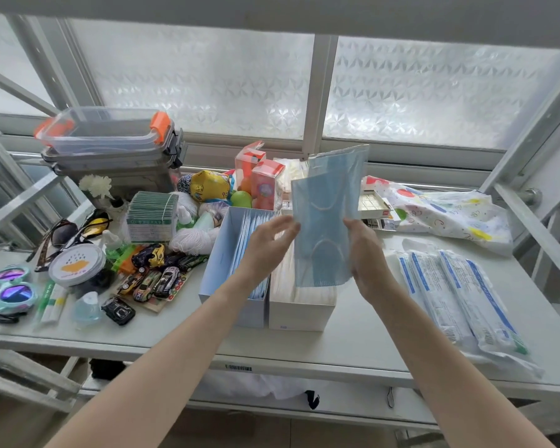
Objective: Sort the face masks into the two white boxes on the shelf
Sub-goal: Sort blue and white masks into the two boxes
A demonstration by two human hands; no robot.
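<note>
1. Right hand (367, 253) holds a small stack of blue masks (325, 218) upright above the two white boxes. Fingers lie curled round the stack's right edge w/ thumb on the near face, so it's a pinch grip on the stack. Probably held on edge like this b/c masks in the boxes stand on edge too.
2. Left hand (269, 244) is at the stack's left edge, fingers loosely spread; fingertips (293, 226) just touch or nearly touch the blue edge. Can't tell if it actually grips; looks more like steadying or squaring up the stack.
3. Stack sits between the two hands, its lower edge just over the right box (299, 310), which holds white masks. Ear loops show on the near face.
4. Left box (222, 253) already holds blue masks standing on edge, so judging by colour this stack likely belongs there, i.e. needs a shift left before lowering. Boxes stand side by side, touching, near the shelf (353, 337) front edge, about mid-width.
5. Packaged masks (456, 295) in clear wrap lie toward the shelf's right edge, well apart from the hands; prob. more to sort.
6. Left half of the shelf carries toy cars (152, 273), sunglasses and a round tin – not part of the job.
</note>
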